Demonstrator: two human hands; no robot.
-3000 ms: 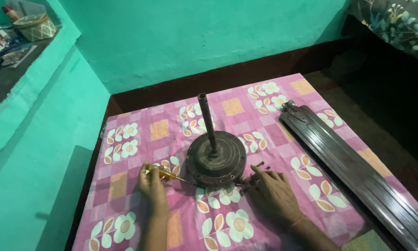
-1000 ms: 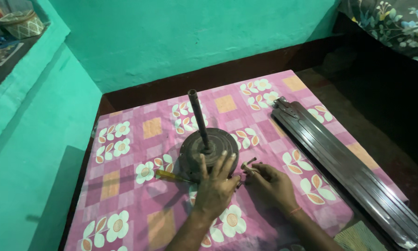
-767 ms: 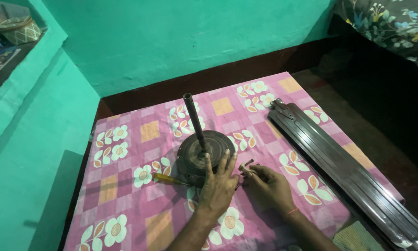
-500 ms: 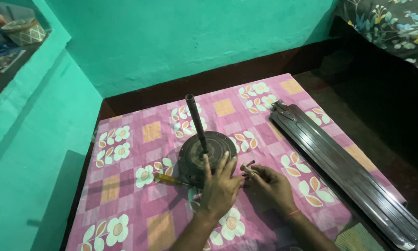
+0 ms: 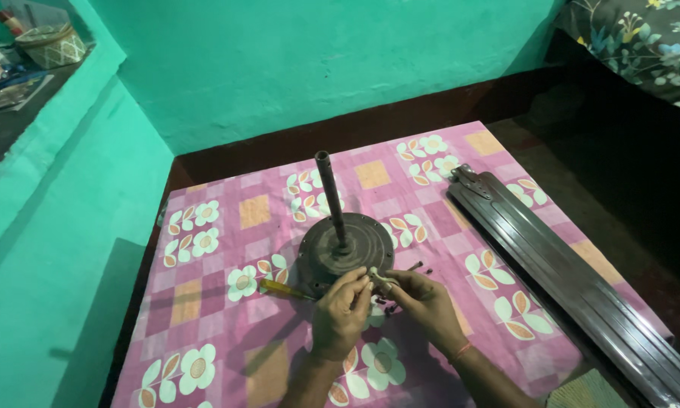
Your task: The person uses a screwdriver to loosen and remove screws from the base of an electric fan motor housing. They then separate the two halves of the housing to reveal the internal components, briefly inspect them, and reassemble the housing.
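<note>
Rust-brown metal is filling the middle of the scene: a round fan motor housing with an upright shaft is sitting on a pink flowered cloth, just beyond both hands. The left hand and the right hand are meeting at the housing's near rim, fingertips pinching together on a small pale fitting, seemingly a bolt or clip; which hand is bearing most of it I cannot tell. A yellow-handled screwdriver is lying just to the left of the left hand, its tip pointing toward the housing. Loose dark screws are lying scattered just beyond and under the right hand's fingers. Long dark fan blades are resting stacked, well off to the right.

Risks, as I judge them: the fitting is tiny and shared between two pinches, so it could be slipping free and rolling among the screws or off the cloth. A wrist brushing those screws could be scattering them. Leaning forward could be knocking the tall shaft and shifting the housing.
</note>
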